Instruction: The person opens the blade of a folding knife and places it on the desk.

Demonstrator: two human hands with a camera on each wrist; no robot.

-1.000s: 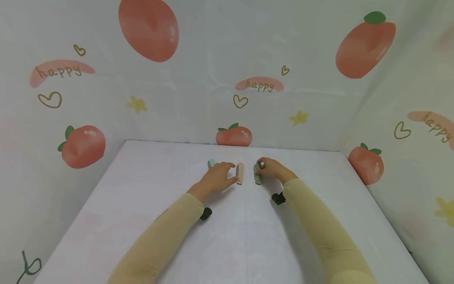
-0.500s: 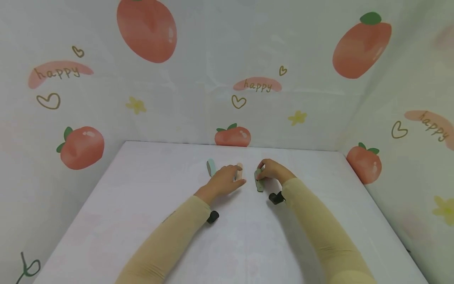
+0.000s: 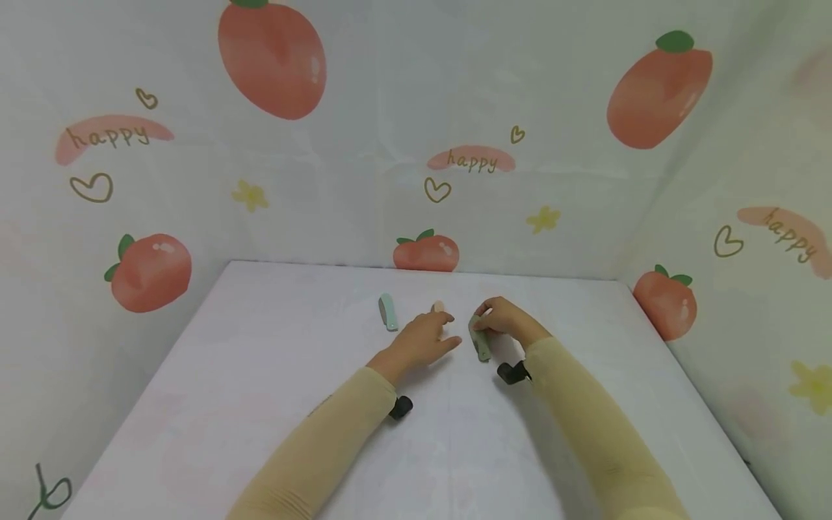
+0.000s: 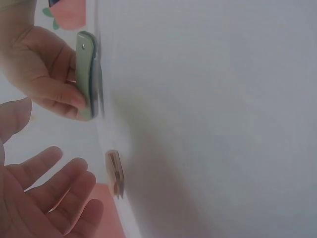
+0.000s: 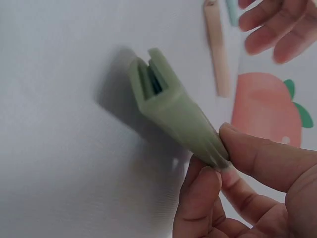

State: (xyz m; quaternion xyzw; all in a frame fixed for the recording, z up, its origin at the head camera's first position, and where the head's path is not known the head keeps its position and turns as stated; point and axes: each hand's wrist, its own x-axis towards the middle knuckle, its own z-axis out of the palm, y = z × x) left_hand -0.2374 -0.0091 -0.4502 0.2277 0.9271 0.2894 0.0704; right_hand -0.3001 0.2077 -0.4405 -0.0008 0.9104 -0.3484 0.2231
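Note:
My right hand [image 3: 510, 320] pinches one end of a slim green folding knife [image 5: 178, 116] between thumb and fingers. Its slotted end points down toward the table in the head view, and the slot gapes toward the camera in the right wrist view. My left hand [image 3: 421, 341], fingers spread and palm bare in the left wrist view, hovers to the left of it and holds nothing. Behind the left hand lies a beige-pink folding knife [image 5: 217, 54], mostly covered by the fingers in the head view. A mint folding knife [image 3: 388, 312] lies left of that hand.
The white-covered table [image 3: 312, 310] ends at a back edge not far beyond the knives. A light cloth wall [image 3: 364, 180] printed with fruit and lettering stands behind and on both sides. A small black camera [image 3: 513, 373] sits at each wrist.
My right hand has drawn the green knife slightly toward me and tilted it. The left hand has moved right and nearer, uncovering the mint knife and covering most of the beige-pink one.

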